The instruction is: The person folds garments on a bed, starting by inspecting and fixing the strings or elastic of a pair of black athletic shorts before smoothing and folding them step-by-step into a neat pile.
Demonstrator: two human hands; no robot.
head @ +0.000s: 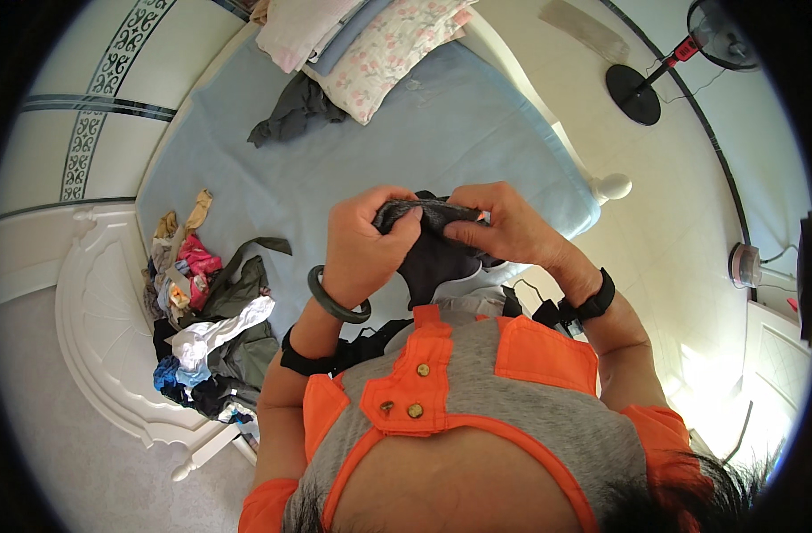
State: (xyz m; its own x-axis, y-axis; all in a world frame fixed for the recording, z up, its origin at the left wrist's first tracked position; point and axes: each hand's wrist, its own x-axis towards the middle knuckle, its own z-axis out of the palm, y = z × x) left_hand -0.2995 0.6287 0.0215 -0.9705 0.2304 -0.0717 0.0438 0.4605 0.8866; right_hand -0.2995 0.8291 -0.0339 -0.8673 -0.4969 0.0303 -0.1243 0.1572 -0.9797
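Note:
A dark grey and black cloth garment (439, 260) hangs between my two hands, in front of my chest. My left hand (379, 243) pinches its upper edge between thumb and fingers, and a dark bangle circles that wrist. Opposite it, my right hand (506, 223) grips the other end of the same edge; a black band is on its wrist. The lower part of the garment droops towards my grey and orange top. Its far side is hidden, so the kind of garment is unclear.
A bed with a light blue sheet (379, 160) lies before me. Mixed clothes (226, 333) are heaped by the white headboard or footboard (106, 313) at left. A dark crumpled cloth (296, 110) touches a floral pillow (379, 66). At right are a bedpost knob (614, 187) and a standing fan (634, 94).

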